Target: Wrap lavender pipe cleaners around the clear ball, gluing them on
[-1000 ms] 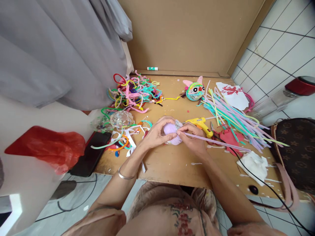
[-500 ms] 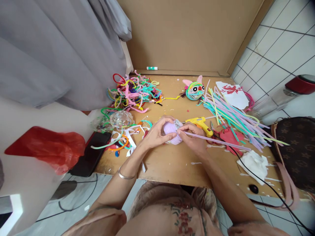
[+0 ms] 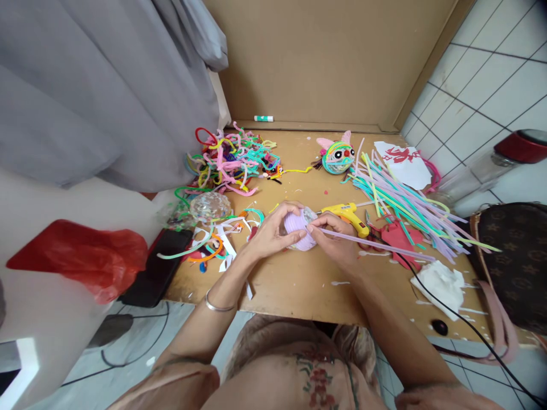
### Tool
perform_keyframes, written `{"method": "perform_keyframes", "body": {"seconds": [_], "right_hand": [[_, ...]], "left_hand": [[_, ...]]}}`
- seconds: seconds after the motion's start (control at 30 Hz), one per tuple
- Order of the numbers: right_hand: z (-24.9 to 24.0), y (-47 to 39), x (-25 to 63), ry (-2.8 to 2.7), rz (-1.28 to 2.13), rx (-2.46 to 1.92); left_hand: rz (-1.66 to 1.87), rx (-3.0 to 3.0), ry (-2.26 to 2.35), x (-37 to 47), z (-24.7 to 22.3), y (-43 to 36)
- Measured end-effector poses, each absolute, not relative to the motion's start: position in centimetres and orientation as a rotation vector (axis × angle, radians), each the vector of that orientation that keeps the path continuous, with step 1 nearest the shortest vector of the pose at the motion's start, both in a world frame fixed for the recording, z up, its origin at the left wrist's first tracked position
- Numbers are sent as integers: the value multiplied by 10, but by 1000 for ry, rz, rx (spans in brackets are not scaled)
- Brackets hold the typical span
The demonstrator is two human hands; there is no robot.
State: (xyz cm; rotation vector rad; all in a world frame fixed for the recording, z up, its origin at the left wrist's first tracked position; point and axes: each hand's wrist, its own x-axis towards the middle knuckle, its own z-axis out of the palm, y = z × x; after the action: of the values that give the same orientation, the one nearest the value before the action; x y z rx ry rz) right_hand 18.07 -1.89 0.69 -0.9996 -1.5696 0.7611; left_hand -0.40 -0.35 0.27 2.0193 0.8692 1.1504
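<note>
Fingers of my left hand (image 3: 273,233) curl around a ball wrapped in lilac pipe cleaner (image 3: 294,223), above the front middle of the table. A clear patch of the ball shows at its upper right. My right hand (image 3: 331,236) pinches a lilac pipe cleaner (image 3: 376,242) against the ball's right side, its long free end trailing off to the right. Just behind my right hand lies a yellow glue gun (image 3: 352,215). Farther back stands a finished-looking striped ball figure (image 3: 337,155) with pink ears and googly eyes.
Loose pipe cleaners (image 3: 410,199) fan out at right beside red scraps (image 3: 397,236) and a white tissue (image 3: 440,285). A tangled colourful heap (image 3: 239,156) and a clear faceted ball (image 3: 209,206) are at left. A black cord (image 3: 453,313) crosses the right front edge, near a brown bag (image 3: 513,256).
Almost nothing differs. Both hands keep their hold on the lilac ball and the pipe cleaner; the view has shifted very slightly.
</note>
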Motion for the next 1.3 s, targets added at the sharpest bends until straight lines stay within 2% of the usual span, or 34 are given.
{"method": "perform_keyframes", "body": {"seconds": [0.93,1.3], "right_hand": [[6,-18,181,-1552,791,-1030],[6,-18,182,-1555,803,-1067]], "left_hand": [[1217,2106,768,-5,-4,0],[1145,2135,842,-6,-4,-1]]}}
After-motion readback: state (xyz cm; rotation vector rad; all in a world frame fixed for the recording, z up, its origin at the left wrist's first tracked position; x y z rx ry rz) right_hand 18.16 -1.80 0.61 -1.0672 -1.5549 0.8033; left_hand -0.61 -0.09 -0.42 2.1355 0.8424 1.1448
